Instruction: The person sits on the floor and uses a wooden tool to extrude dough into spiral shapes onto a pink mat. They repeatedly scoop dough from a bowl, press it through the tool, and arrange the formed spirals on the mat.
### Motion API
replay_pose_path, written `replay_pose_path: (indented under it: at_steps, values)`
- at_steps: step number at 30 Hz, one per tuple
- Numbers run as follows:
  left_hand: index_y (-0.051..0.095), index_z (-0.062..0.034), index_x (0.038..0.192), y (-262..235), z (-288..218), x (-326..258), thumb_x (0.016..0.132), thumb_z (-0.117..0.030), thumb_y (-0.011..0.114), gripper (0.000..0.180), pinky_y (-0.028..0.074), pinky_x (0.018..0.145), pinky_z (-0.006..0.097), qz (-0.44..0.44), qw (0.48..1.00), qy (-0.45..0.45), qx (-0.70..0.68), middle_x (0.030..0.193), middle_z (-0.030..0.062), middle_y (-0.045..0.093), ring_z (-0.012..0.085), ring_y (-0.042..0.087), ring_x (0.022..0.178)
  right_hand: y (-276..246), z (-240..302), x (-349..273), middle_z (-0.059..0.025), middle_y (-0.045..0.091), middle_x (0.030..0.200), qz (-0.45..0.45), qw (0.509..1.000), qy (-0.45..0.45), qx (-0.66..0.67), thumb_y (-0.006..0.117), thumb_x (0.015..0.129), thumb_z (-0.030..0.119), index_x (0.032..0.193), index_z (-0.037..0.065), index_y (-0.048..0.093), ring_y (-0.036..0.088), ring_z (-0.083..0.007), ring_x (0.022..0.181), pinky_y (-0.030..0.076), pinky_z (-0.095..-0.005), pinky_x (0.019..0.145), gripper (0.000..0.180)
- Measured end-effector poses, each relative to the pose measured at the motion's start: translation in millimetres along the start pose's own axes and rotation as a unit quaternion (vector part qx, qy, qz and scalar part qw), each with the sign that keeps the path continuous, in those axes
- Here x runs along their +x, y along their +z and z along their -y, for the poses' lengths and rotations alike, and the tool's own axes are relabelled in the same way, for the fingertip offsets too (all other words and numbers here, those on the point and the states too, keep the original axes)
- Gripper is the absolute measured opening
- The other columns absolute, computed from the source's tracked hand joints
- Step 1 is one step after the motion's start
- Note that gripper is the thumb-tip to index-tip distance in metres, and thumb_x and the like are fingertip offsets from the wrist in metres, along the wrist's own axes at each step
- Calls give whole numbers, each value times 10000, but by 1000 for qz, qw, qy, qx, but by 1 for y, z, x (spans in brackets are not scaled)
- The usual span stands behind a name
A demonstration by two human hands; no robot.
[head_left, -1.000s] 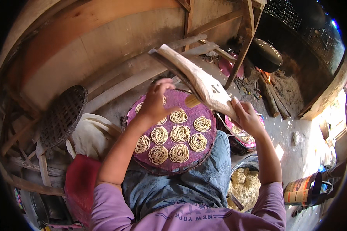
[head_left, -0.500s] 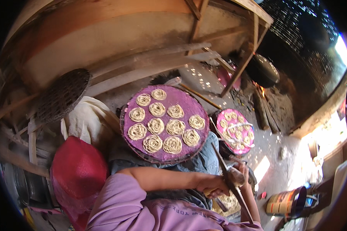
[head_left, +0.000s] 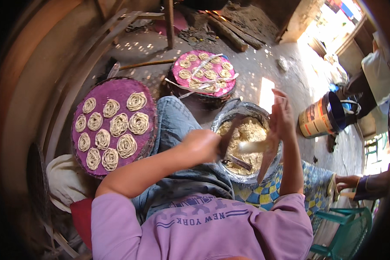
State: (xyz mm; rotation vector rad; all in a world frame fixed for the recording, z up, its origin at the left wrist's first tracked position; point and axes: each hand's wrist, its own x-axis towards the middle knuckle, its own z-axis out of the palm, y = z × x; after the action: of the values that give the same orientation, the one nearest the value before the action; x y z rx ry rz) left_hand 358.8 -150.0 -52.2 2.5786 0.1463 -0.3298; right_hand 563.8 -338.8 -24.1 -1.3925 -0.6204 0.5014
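Observation:
My left hand [head_left: 202, 145] is closed in a fist around the dark handle of a wooden press [head_left: 264, 152], held over a metal bowl [head_left: 229, 113] of pale crumbly dough [head_left: 247, 132]. My right hand [head_left: 282, 116] stands upright with straight fingers, its heel against the pale end of the press. To my left, a round purple tray [head_left: 121, 93] by my knee carries several coiled noodle rounds [head_left: 117, 124].
A second purple tray [head_left: 203, 71] with coils and white strips lies farther out. An orange and blue bucket [head_left: 323, 115] stands at the right, and firewood logs [head_left: 229, 28] lie beyond. Another person's hand [head_left: 346, 182] reaches in beside a green chair [head_left: 346, 225].
My view has swung right from the coil tray to the dough bowl. The press came down from over the tray and is now held over the bowl.

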Motion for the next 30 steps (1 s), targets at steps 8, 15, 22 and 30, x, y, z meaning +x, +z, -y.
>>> replay_pose_path:
  at_steps: [8,15,22,30]
  values:
    - [535,-10,1277,31,11,22,802,-56,719,512,412,1017,333,-207,820,150,-512,1204,81,609,215,562,1126,-43,-135,-35,-51,592,751,-492,785,69,369,410,1035,365,1011,75,545,603,-194,682,562,-371,655,321]
    - [646,-52,1107,-40,9,20,790,-74,734,330,512,887,343,-530,821,198,78,1039,98,689,237,661,990,13,-223,-107,-204,686,970,46,690,227,-686,418,971,520,1020,35,669,656,-324,986,493,-448,837,548]
    - [648,18,1073,-97,-19,14,749,-120,830,397,492,889,332,-411,843,144,-316,1036,73,685,171,643,967,-10,-194,-133,-140,704,841,182,671,229,-682,572,879,312,971,61,684,702,-285,729,539,-387,577,290]
    - [646,9,1059,-106,-9,14,788,-85,762,310,531,798,320,-549,775,110,-294,1021,80,654,158,636,906,-4,-249,-143,-186,691,853,82,739,282,-607,462,889,124,1036,16,612,687,-333,815,529,-477,682,236]
